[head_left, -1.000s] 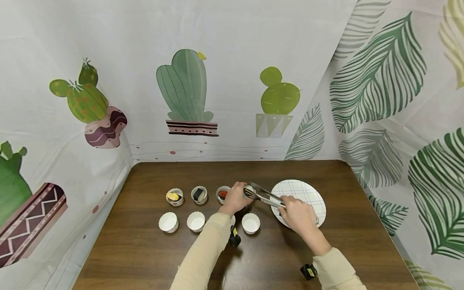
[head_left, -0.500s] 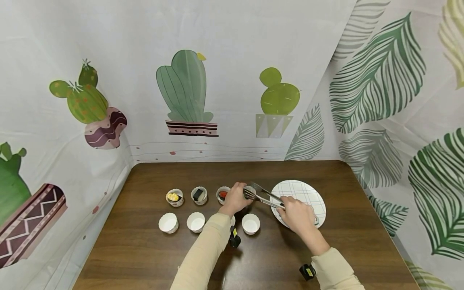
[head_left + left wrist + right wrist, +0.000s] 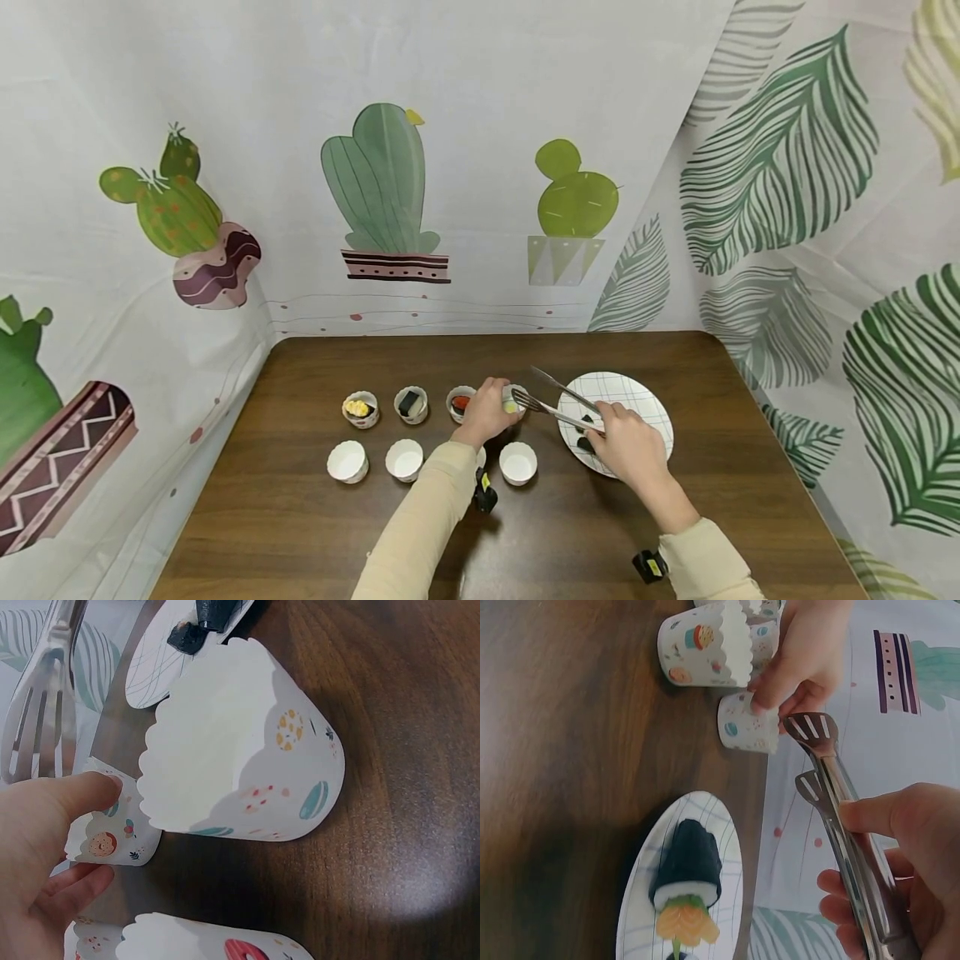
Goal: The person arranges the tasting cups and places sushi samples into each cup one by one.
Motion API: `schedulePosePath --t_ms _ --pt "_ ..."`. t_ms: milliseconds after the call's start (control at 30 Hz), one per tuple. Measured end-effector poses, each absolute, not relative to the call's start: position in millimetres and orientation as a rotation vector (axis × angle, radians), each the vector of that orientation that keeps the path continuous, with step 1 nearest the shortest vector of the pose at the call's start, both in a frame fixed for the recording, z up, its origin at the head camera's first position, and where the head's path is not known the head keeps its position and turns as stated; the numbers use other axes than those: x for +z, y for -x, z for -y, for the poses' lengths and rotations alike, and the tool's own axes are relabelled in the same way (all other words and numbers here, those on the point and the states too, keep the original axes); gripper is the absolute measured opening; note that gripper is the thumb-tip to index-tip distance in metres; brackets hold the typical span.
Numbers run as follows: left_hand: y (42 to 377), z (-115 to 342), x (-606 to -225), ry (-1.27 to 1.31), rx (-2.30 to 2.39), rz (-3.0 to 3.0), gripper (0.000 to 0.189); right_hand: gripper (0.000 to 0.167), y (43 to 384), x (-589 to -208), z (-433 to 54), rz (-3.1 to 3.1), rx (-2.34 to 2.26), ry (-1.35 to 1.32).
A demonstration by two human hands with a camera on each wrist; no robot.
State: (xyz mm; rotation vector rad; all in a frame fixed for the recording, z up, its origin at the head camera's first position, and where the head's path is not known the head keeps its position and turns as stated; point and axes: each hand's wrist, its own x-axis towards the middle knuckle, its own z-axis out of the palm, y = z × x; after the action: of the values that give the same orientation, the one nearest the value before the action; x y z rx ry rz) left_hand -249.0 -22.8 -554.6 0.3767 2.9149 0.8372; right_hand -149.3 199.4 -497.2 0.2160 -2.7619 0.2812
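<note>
1. While pinching a cup (image 3: 739, 724) just left of the plate (image 3: 637, 400) with the left hand (image 3: 489, 410), probably steadying it.
2. Gripping tongs (image 3: 838, 780) with the right hand (image 3: 633, 446), angled left over the plate's edge, with tips apart and empty, perhaps for clearance.

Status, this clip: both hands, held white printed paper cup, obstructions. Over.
Left hand holding white printed paper cup, yellow-green item inside. Right hand gripping slotted silver metal tongs, spread, empty. No obstacle visible between tongs and cup.

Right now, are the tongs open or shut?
Open: the head view shows a clear gap between the ends of the tongs.
</note>
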Motion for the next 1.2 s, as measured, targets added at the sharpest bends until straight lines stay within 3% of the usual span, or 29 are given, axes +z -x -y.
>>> schedulePosePath --t_ms 1200 --pt "248.7 21.8 -555.1 -0.357 0.815 -2.905 0.062 0.04 124.3 -486.6 -258.7 2.84 0.191 -0.215"
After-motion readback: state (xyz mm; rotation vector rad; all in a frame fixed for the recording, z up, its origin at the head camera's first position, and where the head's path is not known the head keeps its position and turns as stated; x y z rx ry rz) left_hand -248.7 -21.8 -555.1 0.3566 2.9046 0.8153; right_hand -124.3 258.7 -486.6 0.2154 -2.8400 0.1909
